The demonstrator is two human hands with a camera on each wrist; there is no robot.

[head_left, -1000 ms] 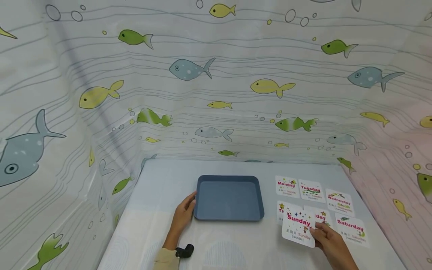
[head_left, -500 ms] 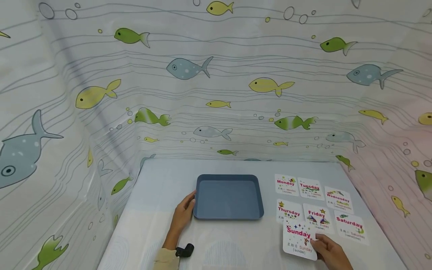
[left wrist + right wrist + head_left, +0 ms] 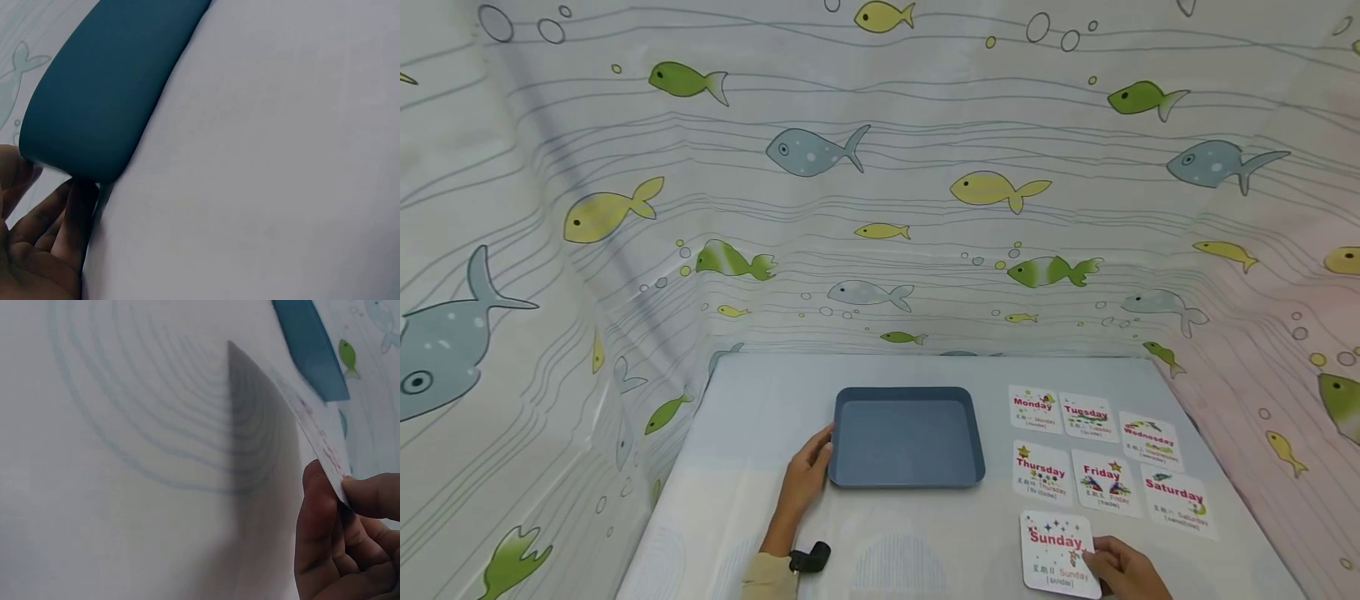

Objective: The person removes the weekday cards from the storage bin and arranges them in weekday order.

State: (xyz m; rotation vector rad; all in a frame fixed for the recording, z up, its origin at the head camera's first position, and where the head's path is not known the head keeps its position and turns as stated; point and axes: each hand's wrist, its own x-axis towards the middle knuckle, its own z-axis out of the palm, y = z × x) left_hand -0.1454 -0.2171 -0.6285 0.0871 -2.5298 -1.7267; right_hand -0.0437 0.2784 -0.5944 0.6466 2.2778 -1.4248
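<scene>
My left hand (image 3: 807,471) rests beside the blue-grey tray (image 3: 906,482), its fingertips and thumb against the tray's left side. In the left wrist view, the tips of that hand (image 3: 47,244) meet the end of the tray (image 3: 94,100). A white card printed "Sunday" (image 3: 1058,554) is pinched at its right edge by my right hand (image 3: 1126,568). The right wrist view shows this card (image 3: 315,428) tilted edge-on between the thumb and fingers, casting a shadow on the table. Several weekday cards lie in two rows beyond it, including Thursday (image 3: 1042,473) and Friday (image 3: 1105,483).
Monday (image 3: 1035,410), Tuesday (image 3: 1088,418) and Wednesday (image 3: 1151,439) cards form the back row, with Saturday (image 3: 1177,500) ending the front one. Fish-printed sheeting (image 3: 880,192) walls in the white table (image 3: 760,400) at the back and both sides.
My right hand has brought the Sunday card down and toward me, uncovering the Thursday and Friday cards. The left hand has stayed at the tray.
</scene>
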